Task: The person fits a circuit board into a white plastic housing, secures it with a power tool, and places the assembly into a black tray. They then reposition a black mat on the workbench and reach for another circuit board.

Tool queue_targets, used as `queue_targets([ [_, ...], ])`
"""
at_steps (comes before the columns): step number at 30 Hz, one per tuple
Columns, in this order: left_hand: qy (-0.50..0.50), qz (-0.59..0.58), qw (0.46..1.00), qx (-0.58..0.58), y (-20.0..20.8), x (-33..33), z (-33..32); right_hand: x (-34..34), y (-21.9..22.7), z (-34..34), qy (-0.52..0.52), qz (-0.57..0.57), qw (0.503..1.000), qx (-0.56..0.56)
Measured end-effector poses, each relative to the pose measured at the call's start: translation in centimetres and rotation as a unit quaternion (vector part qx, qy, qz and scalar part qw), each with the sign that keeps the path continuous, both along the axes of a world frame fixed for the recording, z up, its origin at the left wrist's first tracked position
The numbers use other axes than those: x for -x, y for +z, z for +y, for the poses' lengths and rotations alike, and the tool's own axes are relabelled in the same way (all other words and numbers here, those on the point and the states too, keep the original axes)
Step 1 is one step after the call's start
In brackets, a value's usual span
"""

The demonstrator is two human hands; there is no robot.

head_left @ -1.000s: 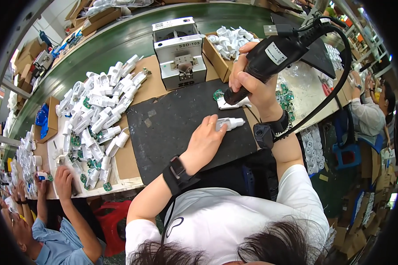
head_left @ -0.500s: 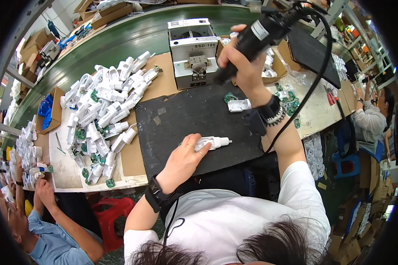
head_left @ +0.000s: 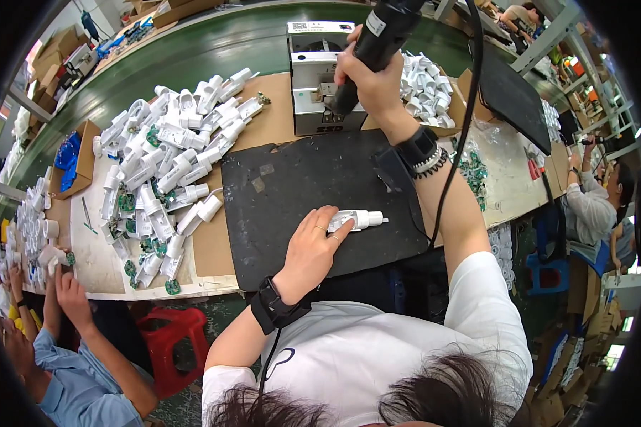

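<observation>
the right hand [head_left: 377, 85] gripped one power tool [head_left: 381, 41] before one machine [head_left: 315, 71], and the left hand [head_left: 312, 243] gripped one white housing [head_left: 363, 219] on one mat [head_left: 292, 171], with free room toward the left edge.

Over the past second, my right grip [head_left: 372, 84] has swung the black powered screwdriver [head_left: 386, 34] forward and left, its tip now before the metal machine [head_left: 308, 75]. The white piece once beneath that grip has dropped from sight behind my wrist device [head_left: 393, 171]. My left grip [head_left: 312, 245] has brought its white housing [head_left: 363, 219] slightly nearer me.
</observation>
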State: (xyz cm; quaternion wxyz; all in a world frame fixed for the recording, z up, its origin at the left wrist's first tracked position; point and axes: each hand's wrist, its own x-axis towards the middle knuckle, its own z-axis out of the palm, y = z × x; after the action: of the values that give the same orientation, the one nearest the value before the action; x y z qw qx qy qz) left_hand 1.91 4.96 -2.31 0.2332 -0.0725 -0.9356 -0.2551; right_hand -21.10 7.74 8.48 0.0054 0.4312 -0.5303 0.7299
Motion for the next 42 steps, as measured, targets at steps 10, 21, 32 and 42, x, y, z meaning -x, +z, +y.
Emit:
queue_targets([
  [10,0.026,0.020,0.999,0.014,-0.5,0.1,0.0,-8.6,0.0,6.6,0.127,-0.049,0.990,-0.041],
  [21,0.022,0.005,1.000,0.021,-0.8,0.0,0.3,-10.8,-1.5,7.7,0.136,0.017,0.974,-0.178],
  [32,0.023,0.012,1.000,-0.005,-1.1,0.1,0.3,-10.7,-2.6,7.6,0.138,0.056,0.965,-0.214],
  [42,0.026,0.011,1.000,-0.009,-0.7,0.2,0.3,-10.5,-3.4,7.3,0.163,0.045,0.966,-0.194],
])
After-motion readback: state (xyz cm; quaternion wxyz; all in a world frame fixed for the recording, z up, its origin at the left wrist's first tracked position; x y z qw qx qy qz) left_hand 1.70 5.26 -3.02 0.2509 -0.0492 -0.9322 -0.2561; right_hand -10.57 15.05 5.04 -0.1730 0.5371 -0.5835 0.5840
